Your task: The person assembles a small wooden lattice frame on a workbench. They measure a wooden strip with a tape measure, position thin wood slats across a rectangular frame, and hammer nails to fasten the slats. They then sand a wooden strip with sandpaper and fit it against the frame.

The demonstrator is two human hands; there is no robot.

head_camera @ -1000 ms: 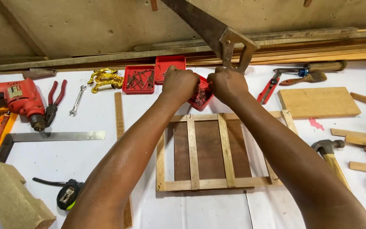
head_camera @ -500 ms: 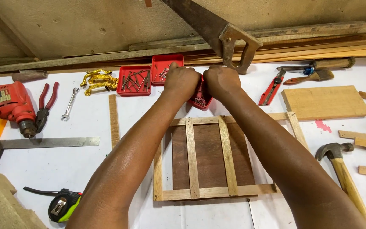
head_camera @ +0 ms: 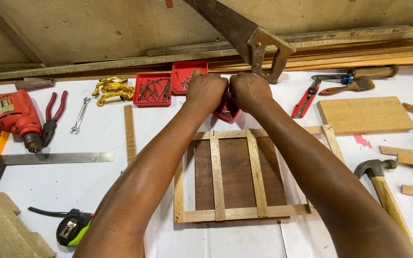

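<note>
Toward the far edge of the counter (head_camera: 48,184), seen from the head camera, the left hand (head_camera: 206,91) and right hand (head_camera: 248,91) meet knuckle to knuckle over a small red tray of nails (head_camera: 227,112). Both sets of fingers are curled under and hidden, so I cannot tell how far either grip is closed or whether a nail is pinched between them. Two more red nail trays (head_camera: 168,86) stand just beside the left hand, nearer the back wall. Just nearer the person than the hands lies the slatted wooden frame (head_camera: 237,177), flat over a dark board. A hammer (head_camera: 381,184) rests near the right edge and a handsaw (head_camera: 249,36) leans against the wall. The step in hand looks like picking out a nail; the next move would call for a firm pinch on one.
</note>
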